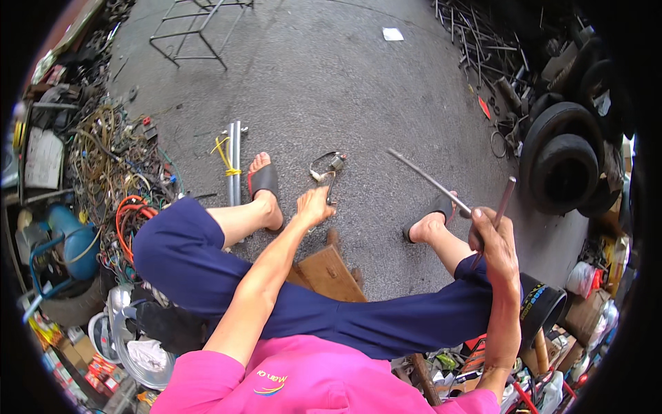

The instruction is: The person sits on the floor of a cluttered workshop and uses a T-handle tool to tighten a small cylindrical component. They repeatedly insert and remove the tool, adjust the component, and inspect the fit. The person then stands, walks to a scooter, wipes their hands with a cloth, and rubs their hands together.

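Observation:
My left hand [314,207] is closed over the lower end of a small metal part with wires [337,163]. The part has a silver body, a looped black lead and a pale piece beside it; my fingers partly hide the dark end. Out to the right, my right hand [496,243] grips two metal rods. The long grey rod [429,180] points forward and left over the ground. A shorter brownish rod [505,200] stands up steeply through the same fist. Below my left hand, between my legs, is a wooden block [332,274].
Silver tubes [234,162] tied with yellow cord lie beside my left foot. A tangle of cables [114,165] fills the left side. Tyres [565,172] and loose metal rods [483,41] lie on the right. A metal frame [200,31] stands ahead, and a black cylindrical container [541,307] is by my right knee.

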The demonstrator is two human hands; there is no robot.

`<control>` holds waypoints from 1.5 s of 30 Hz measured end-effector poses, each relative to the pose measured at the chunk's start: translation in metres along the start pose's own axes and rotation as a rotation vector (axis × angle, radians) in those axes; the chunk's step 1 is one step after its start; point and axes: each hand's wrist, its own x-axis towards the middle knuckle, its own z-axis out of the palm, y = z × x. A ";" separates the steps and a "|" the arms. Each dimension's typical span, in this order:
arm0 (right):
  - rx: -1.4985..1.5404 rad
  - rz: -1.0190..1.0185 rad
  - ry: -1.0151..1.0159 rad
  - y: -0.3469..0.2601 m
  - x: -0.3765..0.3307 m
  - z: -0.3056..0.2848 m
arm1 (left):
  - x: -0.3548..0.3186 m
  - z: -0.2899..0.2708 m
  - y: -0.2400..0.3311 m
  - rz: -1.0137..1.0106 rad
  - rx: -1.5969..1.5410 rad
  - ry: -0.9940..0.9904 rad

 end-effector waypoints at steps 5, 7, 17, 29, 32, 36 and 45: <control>0.171 0.073 -0.047 -0.016 0.001 -0.002 | 0.016 0.040 -0.007 0.082 0.358 0.047; 0.228 0.054 -0.014 -0.010 0.003 -0.004 | 0.026 0.040 -0.003 0.122 0.421 0.037; 0.295 0.045 0.169 0.005 0.009 -0.012 | 0.048 0.000 -0.008 0.101 -0.086 0.227; 0.334 0.118 0.125 0.013 0.015 -0.007 | 0.114 -0.001 -0.027 -0.072 0.180 0.197; 0.346 0.121 0.195 0.012 0.014 0.000 | 0.110 0.003 -0.032 -0.150 0.112 0.194; 0.304 0.034 0.134 0.011 0.014 0.004 | 0.065 0.019 -0.017 -0.439 -0.437 0.155; 0.227 0.039 0.192 -0.004 0.023 0.010 | -0.023 0.055 0.028 -0.682 -2.111 -0.259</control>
